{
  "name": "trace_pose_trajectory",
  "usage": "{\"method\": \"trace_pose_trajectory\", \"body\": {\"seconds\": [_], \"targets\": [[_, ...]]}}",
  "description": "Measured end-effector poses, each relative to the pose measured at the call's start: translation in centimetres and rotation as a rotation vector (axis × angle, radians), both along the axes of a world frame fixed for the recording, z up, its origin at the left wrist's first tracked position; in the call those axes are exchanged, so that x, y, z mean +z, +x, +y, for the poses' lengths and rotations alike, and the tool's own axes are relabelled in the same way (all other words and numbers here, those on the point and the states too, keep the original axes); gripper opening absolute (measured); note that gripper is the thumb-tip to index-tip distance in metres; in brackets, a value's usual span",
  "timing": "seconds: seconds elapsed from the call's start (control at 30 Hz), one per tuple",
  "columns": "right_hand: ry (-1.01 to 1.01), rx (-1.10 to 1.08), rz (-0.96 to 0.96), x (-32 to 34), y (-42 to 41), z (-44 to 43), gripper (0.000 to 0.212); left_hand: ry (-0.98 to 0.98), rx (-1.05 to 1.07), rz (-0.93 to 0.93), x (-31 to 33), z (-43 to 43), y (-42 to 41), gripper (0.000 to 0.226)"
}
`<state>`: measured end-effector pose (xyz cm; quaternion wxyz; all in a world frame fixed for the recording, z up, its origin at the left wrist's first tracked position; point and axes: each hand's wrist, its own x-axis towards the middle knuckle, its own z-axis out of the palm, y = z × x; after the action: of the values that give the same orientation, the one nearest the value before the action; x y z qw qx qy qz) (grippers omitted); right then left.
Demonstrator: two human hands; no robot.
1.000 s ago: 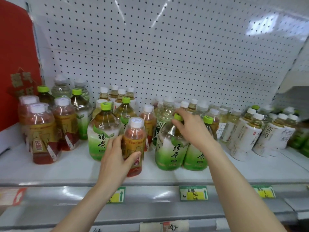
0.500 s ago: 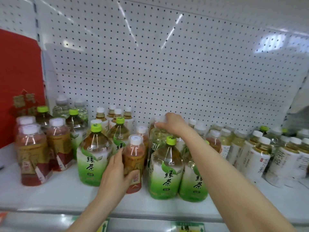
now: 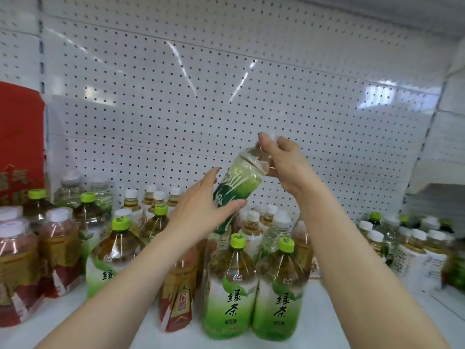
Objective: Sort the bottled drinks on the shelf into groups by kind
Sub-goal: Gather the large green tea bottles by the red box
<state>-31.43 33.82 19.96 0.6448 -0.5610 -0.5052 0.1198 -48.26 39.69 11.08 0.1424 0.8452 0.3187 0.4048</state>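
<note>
My right hand (image 3: 284,162) grips the neck and white cap of a clear bottle with a dark green label (image 3: 239,182), held tilted in the air above the shelf. Spread open beside the lower half of that bottle, my left hand (image 3: 201,205) touches its label with the thumb. Below stand two green tea bottles with lime caps (image 3: 230,285), (image 3: 279,288) at the front. A red-labelled tea bottle (image 3: 178,290) stands under my left forearm, partly hidden. A third green tea bottle (image 3: 110,255) is left of it.
Red-labelled bottles (image 3: 60,250) stand at the left on the white shelf (image 3: 88,323), white-labelled bottles (image 3: 412,258) at the right, small white-capped ones (image 3: 156,197) at the back. A pegboard wall (image 3: 226,96) closes the rear; a red panel (image 3: 20,137) is at far left.
My right hand lifted the dark-green-labelled bottle from the back row and tilted it in the air. My left hand let go of the red-labelled bottle and rose to the lifted one.
</note>
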Motion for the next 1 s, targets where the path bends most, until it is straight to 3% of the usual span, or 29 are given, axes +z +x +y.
{"method": "trace_pose_trajectory", "body": {"seconds": [0.17,0.27,0.33,0.43,0.5,0.57,0.63,0.7,0.77,0.83,0.9,1.0], "targets": [[-0.051,0.110,0.194,-3.1,2.5,-2.0,0.051,-0.004,-0.064,0.053,-0.4,-0.7,1.1,0.062],[-0.202,-0.197,-0.051,-7.6,5.9,-3.5,0.058,-0.105,-0.114,-0.085,-1.8,-0.8,0.9,0.057],[-0.428,-0.304,-0.207,-10.8,7.5,-4.1,0.058,-0.228,-0.150,-0.184,-1.9,-0.5,0.1,0.063],[-0.606,-0.064,-0.012,-13.9,7.8,-4.4,0.075,-0.342,-0.177,-0.267,-1.7,-0.1,-0.9,0.102],[-0.547,0.014,0.113,-15.0,8.2,-3.9,0.081,-0.403,-0.166,-0.309,-1.7,-0.5,-1.1,0.100],[-0.460,0.023,0.144,-15.0,7.7,-3.7,0.054,-0.474,-0.163,-0.347,-2.2,-0.8,-1.4,0.093],[-0.365,-0.001,0.130,-14.4,8.4,-3.9,0.024,-0.562,-0.157,-0.376,-2.5,-1.6,-2.1,0.105],[-0.267,-0.024,0.137,-12.9,9.1,-4.2,0.030,-0.626,-0.179,-0.427,-2.7,-2.1,-3.0,0.118],[-0.160,-0.058,0.126,-10.3,9.2,-4.7,0.044,-0.689,-0.190,-0.511,-3.0,-2.5,-3.7,0.103],[-0.040,-0.074,0.045,-7.4,8.7,-4.8,0.044,-0.716,-0.219,-0.589,-3.6,-2.7,-4.4,0.103],[0.065,-0.031,-0.025,-4.3,7.1,-5.1,0.027,-0.759,-0.211,-0.600,-4.0,-3.1,-5.6,0.113],[0.205,0.036,-0.065,-0.5,3.3,-5.1,0.005,-0.758,-0.177,-0.693,-4.3,-3.4,-7.8,0.092]]}}
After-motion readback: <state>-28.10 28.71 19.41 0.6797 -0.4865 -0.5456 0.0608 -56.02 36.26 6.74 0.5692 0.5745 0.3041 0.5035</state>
